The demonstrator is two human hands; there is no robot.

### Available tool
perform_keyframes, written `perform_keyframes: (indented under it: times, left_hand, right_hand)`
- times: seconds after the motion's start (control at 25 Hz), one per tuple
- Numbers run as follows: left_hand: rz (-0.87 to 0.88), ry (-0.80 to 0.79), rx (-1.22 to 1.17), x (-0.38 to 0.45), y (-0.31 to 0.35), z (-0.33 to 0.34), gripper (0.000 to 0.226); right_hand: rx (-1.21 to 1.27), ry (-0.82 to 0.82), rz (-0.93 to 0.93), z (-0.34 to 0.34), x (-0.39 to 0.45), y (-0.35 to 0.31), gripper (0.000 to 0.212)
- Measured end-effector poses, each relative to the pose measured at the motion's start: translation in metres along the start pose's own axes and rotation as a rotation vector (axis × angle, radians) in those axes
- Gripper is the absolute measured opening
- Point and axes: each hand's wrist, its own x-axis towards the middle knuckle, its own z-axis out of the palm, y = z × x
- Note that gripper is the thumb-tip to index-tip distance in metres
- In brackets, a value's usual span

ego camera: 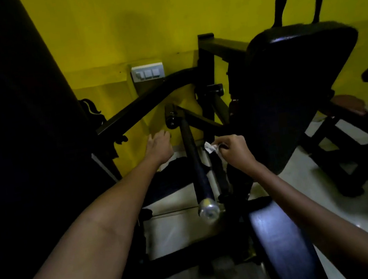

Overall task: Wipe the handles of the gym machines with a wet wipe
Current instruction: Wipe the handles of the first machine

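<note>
Head view, looking down over both outstretched arms, shows a dim corner of a gym with a yellow wall [160, 12] behind a black machine. The wet wipe [210, 147] is seen as a small white crumple pinched in the curled fingers of the right hand [233, 149], and it is held against the upper end of a dark padded handle [220, 172] that runs down toward the floor. The grip of that hand is pressed together around the wipe. The left hand [159, 146] is held out further to the left, near the wall and apart from any bar; its fingers appear loosely curled with nothing held in them, though the dim light leaves this uncertain. Between the two hands a longer bar [198, 170] is seen, wrapped in dark foam and capped with a silver end [209, 209]. A large black back pad [294, 90] stands to the right, and a white switch plate [148, 71] is fixed on the wall.

The step in hand is judged to be the wiping of the handle under the right hand, begun at its top. For the next move, the wipe would need to be drawn down along the padding with the fingers wrapped round it, so that the whole length is covered; the longer bar beside it would probably be taken after.
</note>
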Motion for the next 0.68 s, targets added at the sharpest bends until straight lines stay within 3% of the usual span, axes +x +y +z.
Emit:
perform_keyframes:
  times: [0.36, 0.52, 0.68]
  left_hand:
    - [0.173, 0.015, -0.093, 0.136, -0.026, 0.024, 0.033]
    - [0.208, 0.094, -0.117, 0.186, -0.026, 0.033, 0.029]
    - [0.272, 0.177, -0.285, 0.214, -0.029, 0.052, 0.022]
  right_hand:
    - [-0.056, 0.023, 0.117, 0.056, 0.097, 0.009, 0.03]
    - [-0.028, 0.068, 0.209, 0.072, 0.123, 0.018, 0.03]
    - [-0.004, 0.102, 0.266, 0.092, 0.156, 0.028, 0.026]
